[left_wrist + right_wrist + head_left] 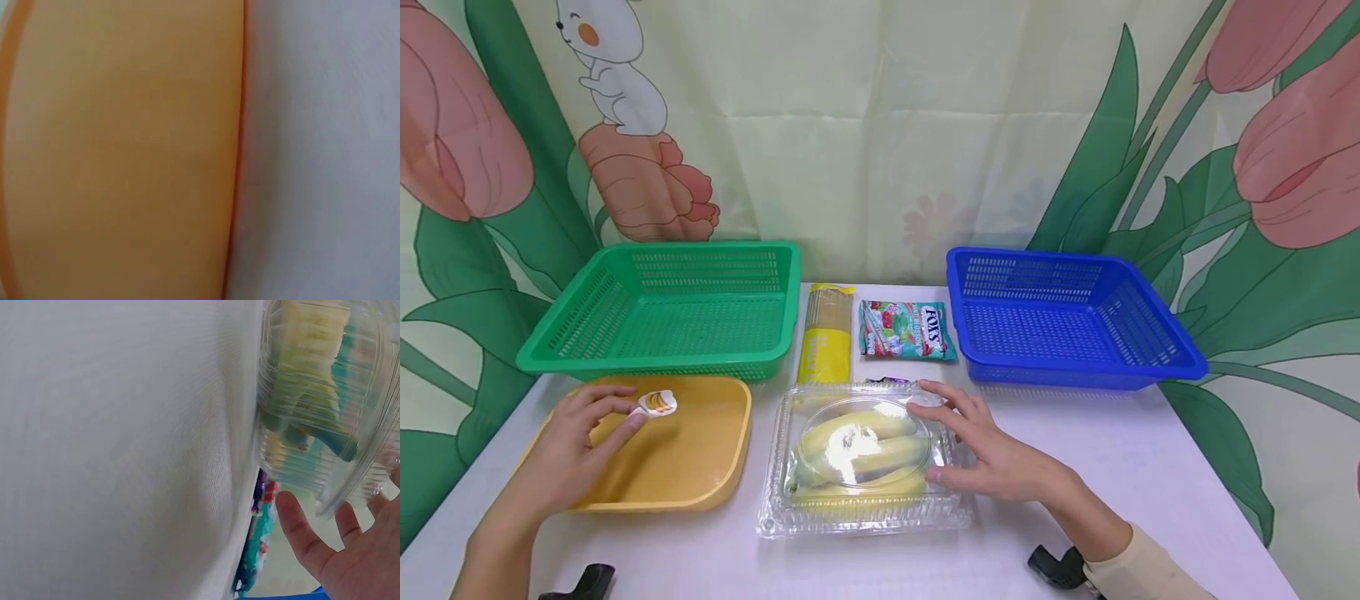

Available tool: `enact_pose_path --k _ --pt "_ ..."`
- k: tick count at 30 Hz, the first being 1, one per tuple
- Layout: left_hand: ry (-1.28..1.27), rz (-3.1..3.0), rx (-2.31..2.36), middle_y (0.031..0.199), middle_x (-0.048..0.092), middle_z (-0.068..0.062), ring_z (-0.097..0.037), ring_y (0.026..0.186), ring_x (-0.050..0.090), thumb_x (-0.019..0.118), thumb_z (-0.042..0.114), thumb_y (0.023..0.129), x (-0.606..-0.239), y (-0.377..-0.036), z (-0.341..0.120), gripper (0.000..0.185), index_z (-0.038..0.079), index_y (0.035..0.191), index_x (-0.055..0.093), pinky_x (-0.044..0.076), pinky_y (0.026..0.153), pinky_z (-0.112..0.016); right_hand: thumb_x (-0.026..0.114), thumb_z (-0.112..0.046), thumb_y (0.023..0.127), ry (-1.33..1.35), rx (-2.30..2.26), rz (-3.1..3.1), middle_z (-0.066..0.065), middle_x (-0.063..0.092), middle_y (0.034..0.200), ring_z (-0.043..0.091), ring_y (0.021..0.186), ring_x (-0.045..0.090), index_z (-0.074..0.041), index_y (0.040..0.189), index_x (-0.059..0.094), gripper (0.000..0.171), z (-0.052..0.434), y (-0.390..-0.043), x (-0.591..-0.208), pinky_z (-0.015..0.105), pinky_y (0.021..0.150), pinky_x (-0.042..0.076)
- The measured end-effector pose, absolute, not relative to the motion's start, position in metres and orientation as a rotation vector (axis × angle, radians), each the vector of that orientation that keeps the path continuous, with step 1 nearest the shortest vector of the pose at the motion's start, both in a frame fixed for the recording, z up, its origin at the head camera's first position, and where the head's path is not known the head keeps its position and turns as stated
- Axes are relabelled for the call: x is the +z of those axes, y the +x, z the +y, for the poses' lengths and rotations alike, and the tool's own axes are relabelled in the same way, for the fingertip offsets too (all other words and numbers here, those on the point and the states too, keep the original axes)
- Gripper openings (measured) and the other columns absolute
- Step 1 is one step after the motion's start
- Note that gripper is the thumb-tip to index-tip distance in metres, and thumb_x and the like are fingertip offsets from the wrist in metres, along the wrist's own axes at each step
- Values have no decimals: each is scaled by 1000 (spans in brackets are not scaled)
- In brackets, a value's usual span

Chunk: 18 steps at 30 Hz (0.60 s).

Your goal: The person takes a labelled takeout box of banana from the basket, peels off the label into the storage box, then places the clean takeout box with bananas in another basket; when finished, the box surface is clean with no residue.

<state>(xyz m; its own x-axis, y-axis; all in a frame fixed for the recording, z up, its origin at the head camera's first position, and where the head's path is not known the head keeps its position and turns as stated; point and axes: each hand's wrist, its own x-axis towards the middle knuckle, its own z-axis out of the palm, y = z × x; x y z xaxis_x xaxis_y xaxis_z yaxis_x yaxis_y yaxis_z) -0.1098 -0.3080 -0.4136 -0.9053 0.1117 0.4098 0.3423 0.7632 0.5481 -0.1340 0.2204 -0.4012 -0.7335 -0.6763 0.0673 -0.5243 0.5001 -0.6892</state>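
My left hand (578,446) is over the yellow tray (711,487) and pinches a small white sticker (658,403) with a banana picture between thumb and fingers. A clear plastic box (778,521) with a closed lid stands on the table, several bananas (880,458) inside it. At the box's right side is my right hand (992,454), its fingers spread and slightly bent, the fingertips at the lid's edge. The right wrist view shows the box side (294,469) and that hand's fingers (300,534) beside it. In the left wrist view only tray and tablecloth show.
A green basket (658,364) stands behind the tray, a blue basket (1082,375) at the back right. Between them lie a yellow pasta pack (826,342) and a Fox's candy bag (906,331). A small purple packet (887,381) is partly hidden behind the box.
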Motion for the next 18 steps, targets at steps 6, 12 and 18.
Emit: enact_pose_path --k 6,12,18 --pt "-291 -2686 -863 124 57 -30 -54 122 40 67 11 100 -420 -113 -314 17 -5 99 69 29 98 -70 70 -36 98 -1034 -1059 2524 -4 9 170 29 142 18 -28 159 38 69 221 -134 -402 39 98 48" --pt "-293 -2737 -811 119 60 -31 -53 116 44 68 13 100 -422 -117 -319 18 -5 98 70 31 95 -68 70 -36 98 -1046 -1056 2536 -3 10 170 29 140 20 -30 158 38 68 221 -134 -403 39 97 49" --pt "-310 -2795 -735 112 64 -28 -48 107 54 70 11 98 -423 -123 -320 16 -4 97 72 40 90 -62 71 -36 97 -1034 -1059 2535 -5 10 170 26 140 20 -31 158 38 69 221 -133 -402 38 97 48"
